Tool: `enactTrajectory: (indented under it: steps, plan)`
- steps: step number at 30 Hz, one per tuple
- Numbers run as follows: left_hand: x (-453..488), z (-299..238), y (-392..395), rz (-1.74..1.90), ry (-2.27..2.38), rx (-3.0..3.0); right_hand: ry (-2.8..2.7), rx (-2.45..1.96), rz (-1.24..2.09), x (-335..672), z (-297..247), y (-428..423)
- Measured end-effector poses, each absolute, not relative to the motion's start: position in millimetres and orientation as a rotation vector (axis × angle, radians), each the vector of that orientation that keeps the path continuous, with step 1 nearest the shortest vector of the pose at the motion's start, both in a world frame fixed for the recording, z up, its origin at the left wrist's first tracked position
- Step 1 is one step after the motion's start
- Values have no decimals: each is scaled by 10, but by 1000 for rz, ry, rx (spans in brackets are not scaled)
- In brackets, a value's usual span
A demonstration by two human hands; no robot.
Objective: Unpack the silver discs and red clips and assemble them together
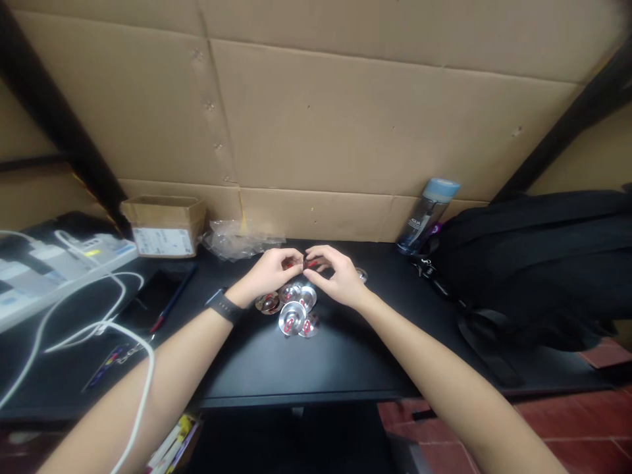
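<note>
Both my hands meet above the middle of a black desk (316, 362). My left hand (270, 271), with a dark watch on its wrist, and my right hand (334, 275) have their fingertips pinched together around a small red piece (311, 264). Just below the hands lies a cluster of several round shiny metal discs with red marks (292, 317). One more disc (362, 274) peeks out to the right of my right hand.
A small cardboard box (165, 224) and crumpled clear plastic (240, 239) sit at the back left. White cables (93, 322), a power strip (54, 263) and pens (172, 299) lie left. A water bottle (427, 216) and a black backpack (533, 263) stand right. Cardboard panels (345, 118) form the back wall.
</note>
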State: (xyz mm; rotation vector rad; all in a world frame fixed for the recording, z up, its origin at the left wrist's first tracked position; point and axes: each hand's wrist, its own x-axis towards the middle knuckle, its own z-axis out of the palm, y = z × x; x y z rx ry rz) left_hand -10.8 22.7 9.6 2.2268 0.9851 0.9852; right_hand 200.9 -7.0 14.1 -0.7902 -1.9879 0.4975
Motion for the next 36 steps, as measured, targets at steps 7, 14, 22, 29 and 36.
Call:
enactTrajectory:
  steps: [7, 14, 22, 29, 36]
  plan:
    - [-109, 116, 208, 974, 998, 2262, -2052, -804, 510, 2030, 135, -56]
    - [-253, 125, 341, 972, 1157, 2354, -1998, -848, 415, 2138, 165, 46]
    - [-473, -59, 555, 770, 1388, 2500, -2148, -1335, 193, 2752, 359, 323]
    - [-445, -27, 506, 709, 1352, 2535, -2299, -1598, 287, 3007, 411, 385]
    - [-432, -43, 507, 687, 1377, 2546, -2448, -1566, 545, 3170, 399, 423]
